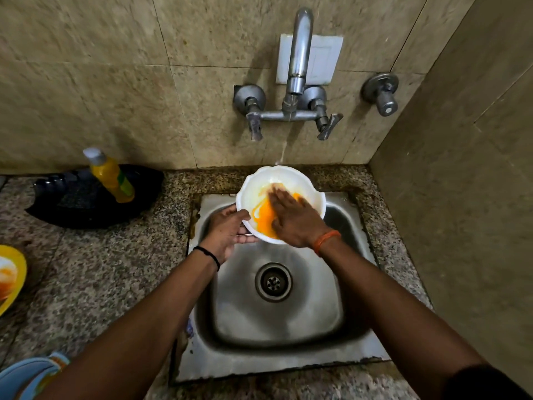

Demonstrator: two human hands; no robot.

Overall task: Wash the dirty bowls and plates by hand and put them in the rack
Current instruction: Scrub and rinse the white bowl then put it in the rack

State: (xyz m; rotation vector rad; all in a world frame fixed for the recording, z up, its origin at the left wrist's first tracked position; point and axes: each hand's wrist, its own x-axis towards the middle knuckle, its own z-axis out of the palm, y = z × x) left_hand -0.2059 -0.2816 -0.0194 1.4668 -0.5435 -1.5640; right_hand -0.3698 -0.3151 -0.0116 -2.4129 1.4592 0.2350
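A speckled granite counter filled the lower and left part of the frame, backed by beige wall tiles across the top. Set into the counter at centre was a steel sink, its round drain in the middle of the basin. A chrome tap rose from the wall at upper centre, and a thin stream of water fell from it toward the far rim of the bowl.

At left centre lay a black rack on the counter, with a yellow bottle of liquid leaning in it. A yellow plate smeared with orange showed at the left edge of the frame, and a pale blue item sat in the lower left corner, too cropped to identify.

The white bowl, streaked inside with orange-yellow residue, was held tilted above the far edge of the sink, at frame centre. The left hand gripped its near-left rim, thumb over the edge and fingers curled beneath. The right hand lay inside the bowl with fingers extended flat against the soiled surface; the fingertips were motion-blurred.
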